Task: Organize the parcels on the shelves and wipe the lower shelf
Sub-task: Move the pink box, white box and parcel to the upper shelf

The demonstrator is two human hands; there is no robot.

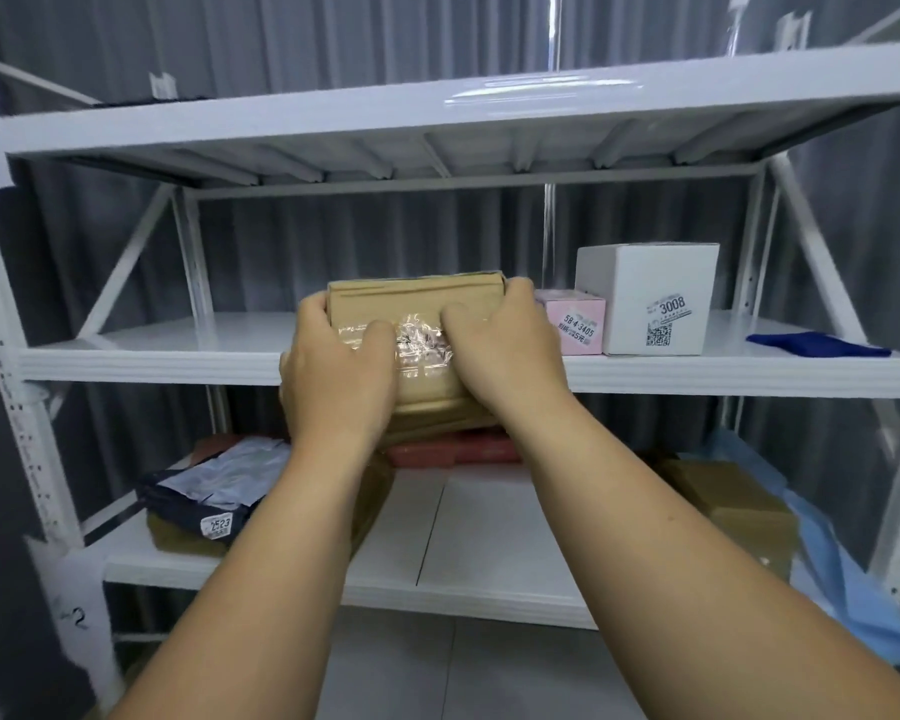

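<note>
Both bare forearms reach forward; the left hand (333, 376) and right hand (500, 356) clasp a taped brown cardboard parcel (417, 324) by its sides, fingers curled around it, at the white metal middle shelf's (178, 350) front edge, left of a pink box (575, 322) and white carton (650, 298).

Readable stuff is pretty thin here. The white box (648, 298) has a sticker saying "3008" over a QR code. The pink box (572, 322) beside it reads "58-4-3405", with smaller print too blurry to make out. The dark mailer bag (204, 498) on the lower shelf has a tag reading "2523". The rack's left post (76, 618) has a handwritten "2".
</note>
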